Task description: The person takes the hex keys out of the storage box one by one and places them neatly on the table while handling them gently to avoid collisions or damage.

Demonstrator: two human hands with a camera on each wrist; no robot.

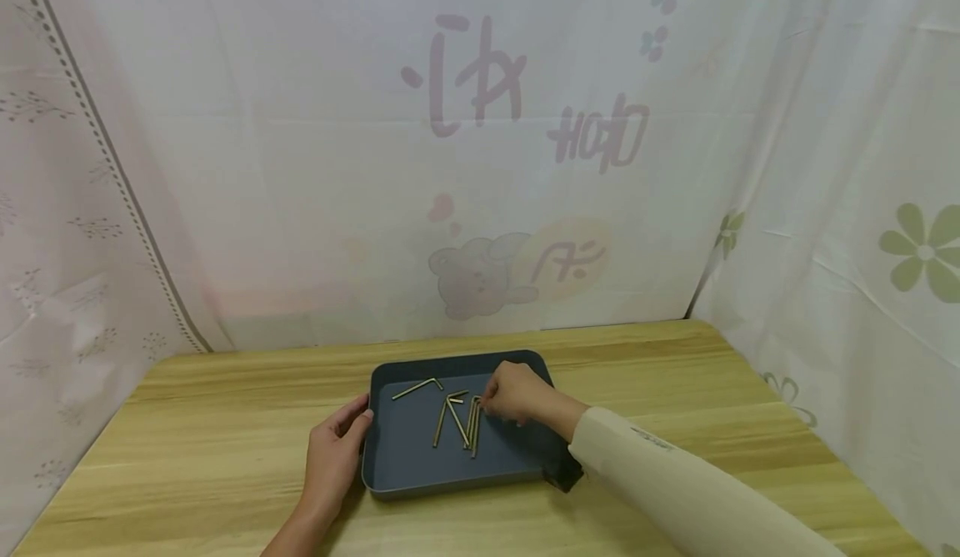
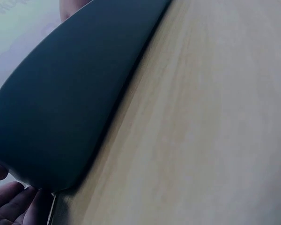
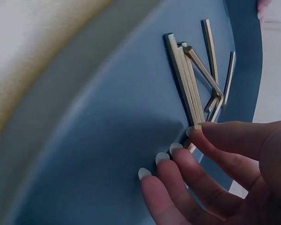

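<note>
A dark blue-grey tray [image 1: 408,465] holds several brass-coloured hex keys. One hex key [image 1: 412,388] lies apart near the far left corner; the others are grouped around the middle. My left hand [image 1: 334,457] grips the tray's left side, thumb at the rim and fingers along the outer wall. Over the tray's right half, my right hand [image 1: 517,392] pinches a hex key [image 3: 185,86] near its bend between thumb and index finger. That hex key lies close beside another, and its short arm is partly hidden by the fingers. The remaining fingers hang slightly curled above the tray floor.
The tray stands on a wood-grain table [image 1: 225,432]. Printed white curtains [image 1: 337,165] hang behind the table and at both sides. A small black object [image 1: 562,469] shows under the right wrist, by the tray's near right corner.
</note>
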